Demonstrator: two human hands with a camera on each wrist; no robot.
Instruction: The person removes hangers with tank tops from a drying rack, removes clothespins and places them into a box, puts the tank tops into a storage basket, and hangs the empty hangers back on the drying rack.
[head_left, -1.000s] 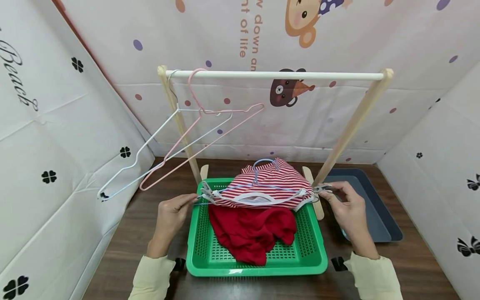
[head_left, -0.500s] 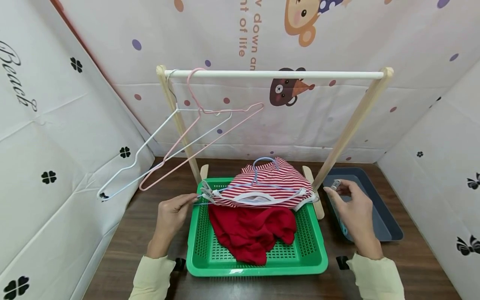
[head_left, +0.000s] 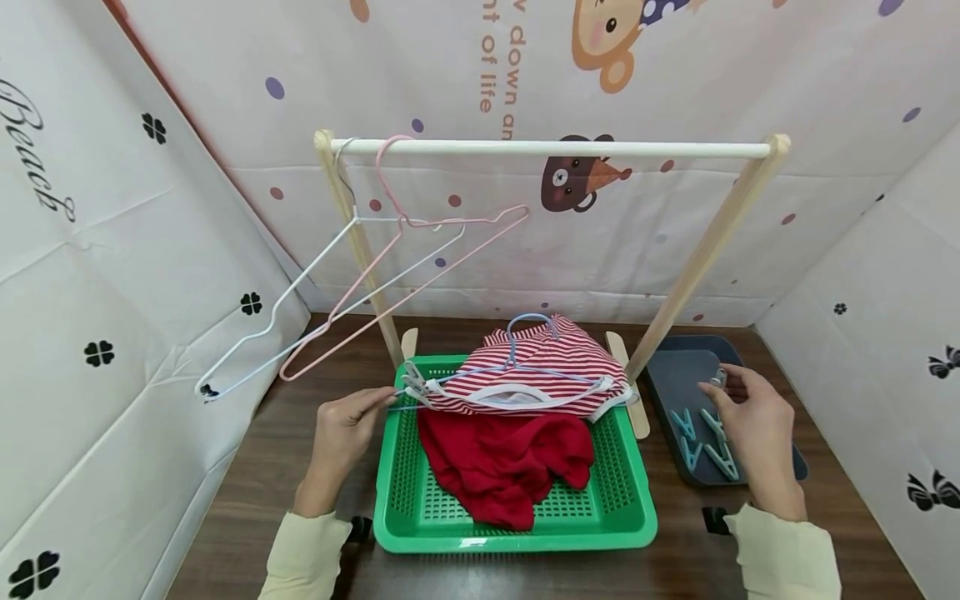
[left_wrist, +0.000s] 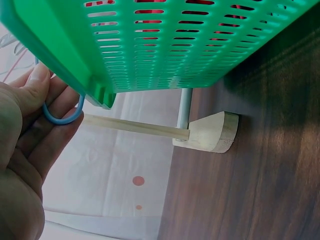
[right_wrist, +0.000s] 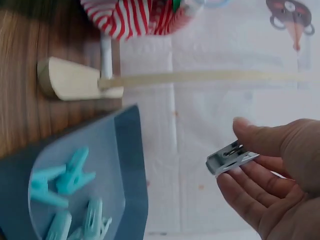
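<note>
My left hand (head_left: 343, 429) pinches the looped end of a light blue clothes hanger (left_wrist: 62, 120), left of the green basket. That hanger sits inside a red-and-white striped shirt (head_left: 542, 354), which lies over the basket's back half. A grey clothespin (head_left: 414, 382) grips the shirt's left end. Over the grey tray, my right hand (head_left: 759, 429) holds another grey clothespin (right_wrist: 231, 156) between thumb and fingers. Light blue clothespins (right_wrist: 75, 175) lie in the tray beneath. No clothespin shows at the shirt's right end.
The green basket (head_left: 513, 543) holds a crumpled red cloth (head_left: 510, 471). Behind stands a wooden rack with a white rail (head_left: 555, 149); a white hanger (head_left: 277, 308) and a pink hanger (head_left: 390, 242) hang at its left. The grey tray (head_left: 678, 367) sits beside the rack's right leg (head_left: 708, 250).
My right hand has moved right with the grey clothespin, from the shirt's right end to above the tray, uncovering the light blue clothespins. The left hand and shirt have stayed put.
</note>
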